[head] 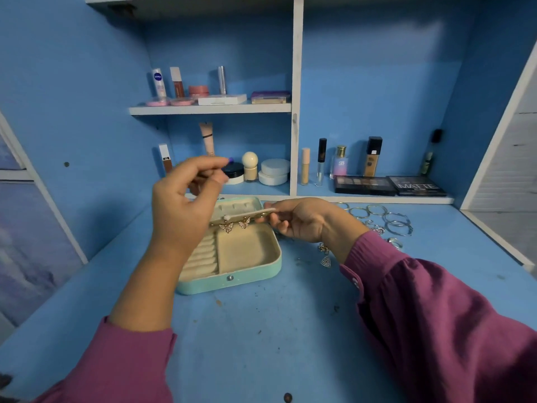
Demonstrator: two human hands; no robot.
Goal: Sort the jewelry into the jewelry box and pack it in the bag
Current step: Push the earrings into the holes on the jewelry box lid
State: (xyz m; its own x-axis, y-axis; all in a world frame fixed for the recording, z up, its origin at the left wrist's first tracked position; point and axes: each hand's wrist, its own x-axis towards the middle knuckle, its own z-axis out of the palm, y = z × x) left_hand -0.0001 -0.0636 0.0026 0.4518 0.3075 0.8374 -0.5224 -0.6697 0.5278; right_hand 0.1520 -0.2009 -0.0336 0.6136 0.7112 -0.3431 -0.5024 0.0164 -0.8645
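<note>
An open mint jewelry box (255,274) with a cream lining sits on the blue desk. My right hand (302,221) pinches a cream earring flap (247,214) held level over the box. Two gold butterfly earrings (234,225) hang from that flap. My left hand (186,205) is raised above the box's left side, thumb and fingertips pinched together on something too small to make out. Loose bangles (386,218), rings and a triangular earring (326,261) lie on the desk to the right.
Cosmetics stand on the shelves behind: bottles, jars (274,171), and eyeshadow palettes (389,186) on the lower right ledge. A white divider (296,112) splits the shelving. Blue side walls close in left and right.
</note>
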